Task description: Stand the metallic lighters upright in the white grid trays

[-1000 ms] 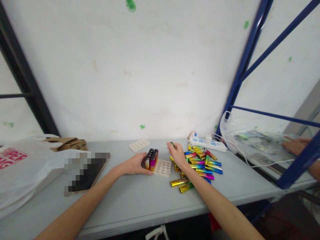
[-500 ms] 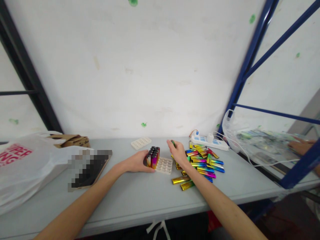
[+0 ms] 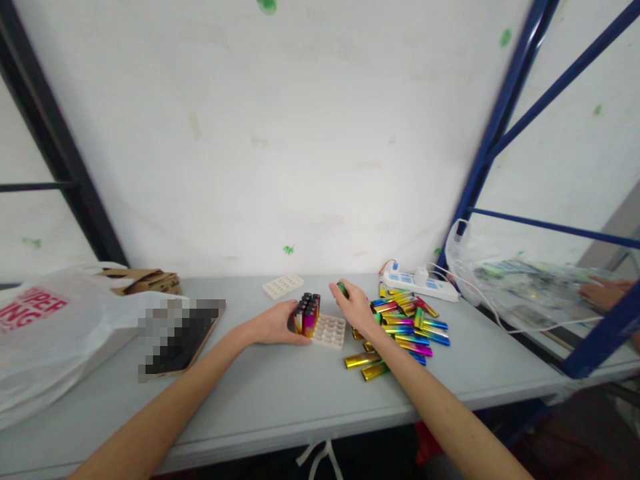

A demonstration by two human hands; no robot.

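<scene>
Several lighters with black tops and shiny coloured bodies stand upright, packed together, at the left part of a white pocketed tray. My left hand curves around their left side, fingers behind and thumb in front. The bare pockets of the tray show to their right. Above and right of the tray, my right hand is closed on a green shiny lighter, mostly hidden by the fingers. Beside and under that wrist lies a loose pile of metallic gold, blue, red and purple lighters.
A second white tray lies by the wall. A power strip with cables sits behind the pile. On the left are a dark phone-like slab, cardboard and a plastic bag. Another person's hand shows beyond the blue frame.
My right hand has shifted slightly left and turned a little, still holding the green lighter. My left hand stays around the standing lighters.
</scene>
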